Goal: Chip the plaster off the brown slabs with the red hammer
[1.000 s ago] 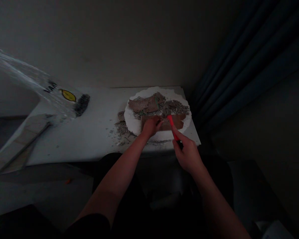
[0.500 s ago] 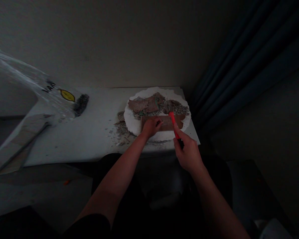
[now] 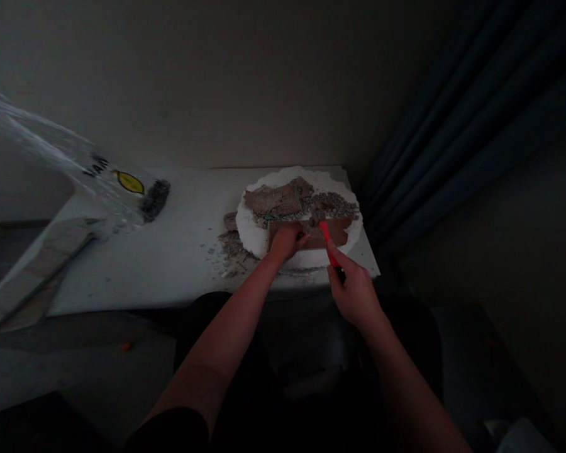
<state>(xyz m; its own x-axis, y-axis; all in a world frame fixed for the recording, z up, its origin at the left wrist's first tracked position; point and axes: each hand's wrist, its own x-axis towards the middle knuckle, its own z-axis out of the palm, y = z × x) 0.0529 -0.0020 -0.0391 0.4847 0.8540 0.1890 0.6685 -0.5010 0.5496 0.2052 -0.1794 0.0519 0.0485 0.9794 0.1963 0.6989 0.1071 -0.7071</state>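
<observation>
My right hand (image 3: 353,286) is wrapped round the red and black handle of a hammer (image 3: 329,242). The hammer's grey head is low over a flat brown board (image 3: 330,234), close to the fingertips of my left hand (image 3: 287,240); whether it touches the board I cannot tell. My left hand rests at the board's left part, with thumb and fingers pinched together; what they hold is too small and dark to make out. Beneath the board is a white scallop-edged slab (image 3: 249,229), also bearing a brown textured piece (image 3: 276,200) and grey gravel-like crumbs (image 3: 337,204).
Broken bits (image 3: 236,255) lie on the white table (image 3: 170,251) left of the slab. A clear plastic bag (image 3: 117,182) with dark contents stands farther left, near a light-brown panel (image 3: 42,258). Dark curtains (image 3: 453,113) hang at the right.
The hammer's head has come down and slightly left, nearer my left fingertips. My left hand stays pinched in about the same place on the board.
</observation>
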